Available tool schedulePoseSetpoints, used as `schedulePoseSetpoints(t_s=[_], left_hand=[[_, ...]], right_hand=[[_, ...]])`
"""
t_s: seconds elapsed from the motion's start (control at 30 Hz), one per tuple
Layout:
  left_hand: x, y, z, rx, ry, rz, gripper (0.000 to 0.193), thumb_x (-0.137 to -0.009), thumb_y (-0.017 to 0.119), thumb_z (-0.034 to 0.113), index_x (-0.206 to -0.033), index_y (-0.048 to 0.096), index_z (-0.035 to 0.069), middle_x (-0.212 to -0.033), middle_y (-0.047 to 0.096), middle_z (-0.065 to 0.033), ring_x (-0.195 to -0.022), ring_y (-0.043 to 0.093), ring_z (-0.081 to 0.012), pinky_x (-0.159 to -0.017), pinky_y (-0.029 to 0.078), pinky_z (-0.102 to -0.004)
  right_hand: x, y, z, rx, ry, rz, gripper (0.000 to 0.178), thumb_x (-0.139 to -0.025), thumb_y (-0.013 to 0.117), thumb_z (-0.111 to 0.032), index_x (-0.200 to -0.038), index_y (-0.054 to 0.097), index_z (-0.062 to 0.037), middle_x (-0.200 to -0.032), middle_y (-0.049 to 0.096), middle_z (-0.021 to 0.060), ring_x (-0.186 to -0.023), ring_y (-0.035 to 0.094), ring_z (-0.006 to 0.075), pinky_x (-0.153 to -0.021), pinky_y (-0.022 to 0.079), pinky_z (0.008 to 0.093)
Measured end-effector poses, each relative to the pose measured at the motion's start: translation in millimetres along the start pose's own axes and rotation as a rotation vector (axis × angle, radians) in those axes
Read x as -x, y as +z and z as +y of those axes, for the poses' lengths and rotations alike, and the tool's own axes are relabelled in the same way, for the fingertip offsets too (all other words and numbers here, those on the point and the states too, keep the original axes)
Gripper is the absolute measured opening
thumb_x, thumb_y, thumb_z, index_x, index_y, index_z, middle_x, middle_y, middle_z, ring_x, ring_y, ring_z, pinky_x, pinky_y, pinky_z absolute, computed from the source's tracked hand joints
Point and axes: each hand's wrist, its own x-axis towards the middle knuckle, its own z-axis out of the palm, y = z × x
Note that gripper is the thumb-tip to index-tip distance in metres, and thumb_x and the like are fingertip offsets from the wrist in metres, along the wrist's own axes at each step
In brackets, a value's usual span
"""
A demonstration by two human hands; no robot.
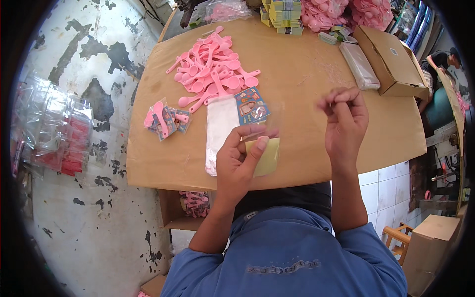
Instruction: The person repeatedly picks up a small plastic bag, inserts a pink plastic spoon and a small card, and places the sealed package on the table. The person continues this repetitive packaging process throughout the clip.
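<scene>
My left hand (pixel 242 161) is closed, thumb on top, around a pale yellow card (pixel 267 157) that seems to sit in a clear plastic sleeve. Just beyond its fingers lies a blue printed card (pixel 251 105). A white stack of flat sleeves or sheets (pixel 220 131) lies beside that hand, its far end touching a heap of pink plastic spoons (pixel 213 67). Raised over the table's right part, my right hand (pixel 345 121) has its fingers curled together, the tips slightly blurred. Whatever it may pinch cannot be made out.
Packed spoons with blue cards (pixel 166 119) lie at the left. A cardboard box (pixel 391 62) and a pile of clear sleeves (pixel 359 66) sit far right. Card bundles (pixel 284 17) and bagged pink spoons (pixel 324 14) line the back. Another person (pixel 448 62) is at the right.
</scene>
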Motion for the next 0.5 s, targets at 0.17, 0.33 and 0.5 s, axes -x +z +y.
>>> schedulePoseSetpoints(t_s=[0.17, 0.33, 0.5], left_hand=[[-9.9, -3.2, -14.8, 0.019, 0.202, 0.033, 0.018, -0.102, 0.062, 0.009, -0.116, 0.062, -0.002, -0.117, 0.070, -0.0173, -0.105, 0.068, -0.0167, -0.091, 0.054, -0.0294], [-10.4, -4.8, -15.6, -0.064, 0.308, 0.005, 0.017, -0.102, 0.061, 0.008, -0.115, 0.065, -0.003, -0.116, 0.069, -0.0129, -0.106, 0.064, -0.0133, -0.095, 0.050, -0.0282], [-8.5, -6.6, -7.9, 0.064, 0.094, 0.021, 0.023, -0.102, 0.063, 0.007, -0.121, 0.065, -0.005, -0.114, 0.072, -0.0141, -0.103, 0.068, -0.0148, -0.090, 0.053, -0.0264]], right_hand=[[22.9, -11.0, 1.1, 0.111, 0.241, -0.312, 0.007, -0.099, 0.056, -0.004, -0.099, 0.062, -0.0020, -0.087, 0.060, 0.0024, -0.071, 0.050, 0.0054, -0.067, 0.044, 0.0242], [38.8, 14.7, 10.2, 0.326, 0.331, -0.511, 0.017, -0.100, 0.064, -0.012, -0.113, 0.068, -0.0015, -0.091, 0.066, -0.0008, -0.078, 0.058, 0.0050, -0.072, 0.047, 0.0227], [31.1, 9.5, 12.5, 0.239, 0.388, -0.439, 0.015, -0.100, 0.067, -0.012, -0.112, 0.069, -0.0028, -0.093, 0.068, -0.0002, -0.083, 0.060, 0.0053, -0.074, 0.047, 0.0217]])
